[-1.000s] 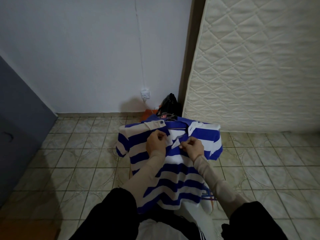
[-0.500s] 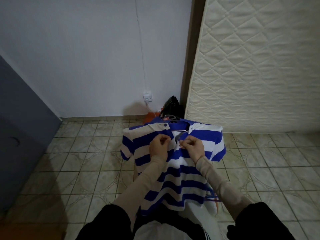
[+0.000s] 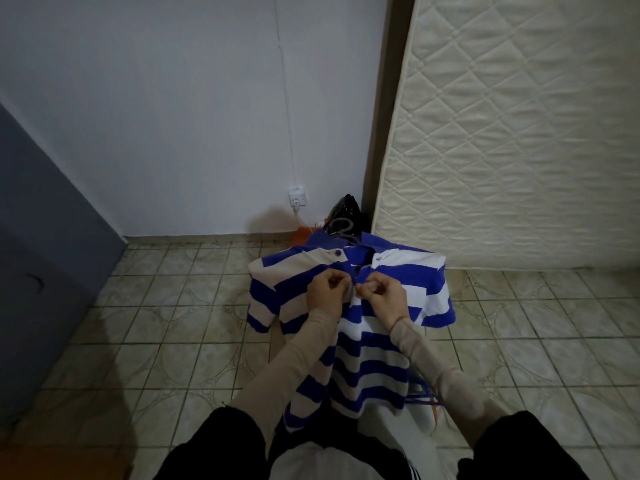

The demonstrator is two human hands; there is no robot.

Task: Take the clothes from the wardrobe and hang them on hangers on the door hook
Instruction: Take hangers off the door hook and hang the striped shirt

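L hand + R hand pinch striped shirt placket | on hanger

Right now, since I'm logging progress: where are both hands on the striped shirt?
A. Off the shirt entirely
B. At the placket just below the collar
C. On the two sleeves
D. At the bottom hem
B: the left hand and right hand pinch the shirt at its front opening, just below the collar.
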